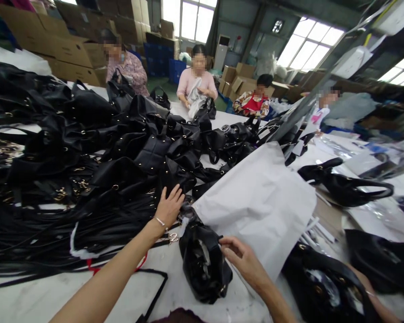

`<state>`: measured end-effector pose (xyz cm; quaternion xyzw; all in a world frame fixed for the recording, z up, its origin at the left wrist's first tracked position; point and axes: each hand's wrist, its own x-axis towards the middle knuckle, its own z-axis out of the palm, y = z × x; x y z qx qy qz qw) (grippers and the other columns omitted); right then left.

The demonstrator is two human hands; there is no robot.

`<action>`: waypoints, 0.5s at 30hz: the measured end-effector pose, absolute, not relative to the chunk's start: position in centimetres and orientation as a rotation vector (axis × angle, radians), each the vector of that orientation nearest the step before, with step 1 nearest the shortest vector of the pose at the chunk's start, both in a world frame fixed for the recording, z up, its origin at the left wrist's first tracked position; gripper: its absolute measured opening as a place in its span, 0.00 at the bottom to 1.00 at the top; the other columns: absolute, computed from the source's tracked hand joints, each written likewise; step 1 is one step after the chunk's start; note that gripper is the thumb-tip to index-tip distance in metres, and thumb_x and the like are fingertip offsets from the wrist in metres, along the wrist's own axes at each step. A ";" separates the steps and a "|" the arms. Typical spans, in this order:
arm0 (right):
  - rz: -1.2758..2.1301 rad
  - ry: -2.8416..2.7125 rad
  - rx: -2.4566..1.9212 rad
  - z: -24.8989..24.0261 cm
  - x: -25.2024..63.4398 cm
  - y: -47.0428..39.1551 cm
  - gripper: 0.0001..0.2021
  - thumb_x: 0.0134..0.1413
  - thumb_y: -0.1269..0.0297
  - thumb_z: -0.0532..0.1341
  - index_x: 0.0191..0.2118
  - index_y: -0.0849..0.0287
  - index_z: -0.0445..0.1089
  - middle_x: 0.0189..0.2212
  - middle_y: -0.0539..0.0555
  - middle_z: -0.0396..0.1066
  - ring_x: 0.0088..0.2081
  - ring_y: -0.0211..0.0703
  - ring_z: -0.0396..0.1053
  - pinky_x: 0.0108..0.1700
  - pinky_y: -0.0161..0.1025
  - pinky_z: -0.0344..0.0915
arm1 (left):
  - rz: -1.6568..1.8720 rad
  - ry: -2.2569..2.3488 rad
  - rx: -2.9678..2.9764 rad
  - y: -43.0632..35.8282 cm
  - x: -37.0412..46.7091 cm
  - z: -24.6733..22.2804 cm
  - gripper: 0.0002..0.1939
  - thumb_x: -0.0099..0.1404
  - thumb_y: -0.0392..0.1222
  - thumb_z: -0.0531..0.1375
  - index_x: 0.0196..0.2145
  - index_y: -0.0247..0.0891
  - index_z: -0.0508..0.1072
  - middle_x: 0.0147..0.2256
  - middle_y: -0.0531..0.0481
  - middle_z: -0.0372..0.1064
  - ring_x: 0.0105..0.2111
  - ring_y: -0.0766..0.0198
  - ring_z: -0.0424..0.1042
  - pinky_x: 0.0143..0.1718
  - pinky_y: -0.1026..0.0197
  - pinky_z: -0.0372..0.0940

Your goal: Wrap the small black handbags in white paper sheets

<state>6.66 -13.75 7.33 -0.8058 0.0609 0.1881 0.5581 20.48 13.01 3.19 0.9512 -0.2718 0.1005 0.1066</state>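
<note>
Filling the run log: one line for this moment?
left hand: on bag pile | right hand: gripping black bag | white paper beside

Daylit workshop, wide-angle view.
Windows (308, 47) overexposed at rear; right edge blurred, frame edges bowed; black bags (121, 148) lack detail.

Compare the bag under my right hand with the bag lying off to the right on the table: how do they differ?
The near bag lies open with its mouth up, pale stuffing showing inside; the far bag lies on its side, closed as far as I can see. The right hand grips the near bag's rim; no hand touches the far bag. White paper lies against the near bag, not the far one. The left hand rests on the bag pile. Both bags are black.
</note>
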 end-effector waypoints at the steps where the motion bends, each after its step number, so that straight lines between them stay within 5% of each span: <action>1: 0.413 0.186 -1.917 6.5 6.7 -14.2 0.19 0.54 0.50 0.58 0.45 0.59 0.70 0.40 0.56 0.75 0.44 0.49 0.71 0.49 0.43 0.65 | 0.302 -0.789 2.818 12.9 20.8 2.9 0.23 0.60 0.30 0.59 0.54 0.36 0.69 0.59 0.35 0.63 0.65 0.44 0.52 0.62 0.28 0.43; 4: 0.319 0.344 -2.149 2.7 6.1 -16.6 0.19 0.55 0.51 0.57 0.43 0.61 0.70 0.38 0.57 0.75 0.42 0.50 0.72 0.48 0.44 0.66 | 0.346 -0.741 2.745 12.5 19.9 2.6 0.19 0.62 0.32 0.58 0.51 0.38 0.71 0.57 0.39 0.67 0.63 0.46 0.55 0.63 0.32 0.44; 10: 0.488 0.523 -2.826 -6.1 2.8 -20.4 0.21 0.47 0.71 0.63 0.50 0.64 0.68 0.49 0.64 0.69 0.53 0.57 0.66 0.55 0.46 0.64 | 0.250 -0.786 2.548 12.6 15.6 0.7 0.13 0.66 0.33 0.54 0.45 0.43 0.74 0.50 0.46 0.73 0.57 0.52 0.65 0.62 0.37 0.53; 15: 0.607 0.406 -2.927 -7.3 2.8 -21.4 0.17 0.48 0.71 0.64 0.46 0.61 0.70 0.46 0.63 0.71 0.49 0.55 0.70 0.52 0.44 0.66 | 0.250 -0.829 2.489 14.6 14.3 -2.3 0.12 0.68 0.40 0.53 0.43 0.43 0.76 0.46 0.46 0.76 0.49 0.52 0.73 0.55 0.39 0.63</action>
